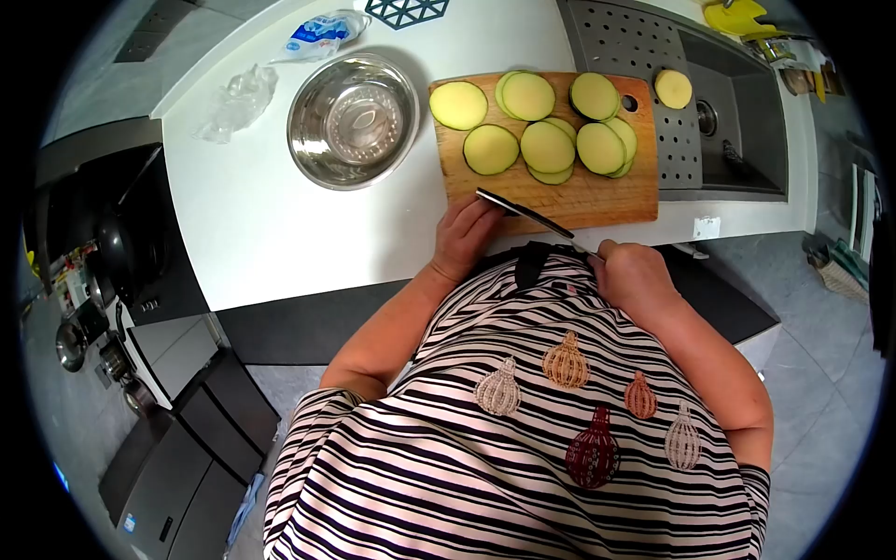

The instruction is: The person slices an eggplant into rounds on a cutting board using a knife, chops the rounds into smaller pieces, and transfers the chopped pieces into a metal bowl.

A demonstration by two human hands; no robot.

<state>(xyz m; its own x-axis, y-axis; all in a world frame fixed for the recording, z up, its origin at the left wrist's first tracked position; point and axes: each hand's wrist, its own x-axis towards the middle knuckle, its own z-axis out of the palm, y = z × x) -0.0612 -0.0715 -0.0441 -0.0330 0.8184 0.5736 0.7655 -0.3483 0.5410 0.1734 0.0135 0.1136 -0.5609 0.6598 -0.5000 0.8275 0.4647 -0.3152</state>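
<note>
My right hand (635, 278) is closed around the handle of a kitchen knife (527, 214), held in front of my body. Its blade slants up and left over the near edge of the wooden cutting board (551, 201). Beside the blade, at the board's near left corner, my left hand (467, 233) has its fingers curled together; what they grip, if anything, is hidden. Several round vegetable slices (548, 147) with pale green flesh and thin dark skin lie on the board, some singly and others in overlapping stacks.
A shiny metal bowl (308, 126) stands left of the board, near a crumpled clear plastic bag (245, 98) and a blue-white package (322, 35). At right, a thick round yellowish piece (673, 89) rests on the perforated drainer (677, 145) beside the sink (747, 177).
</note>
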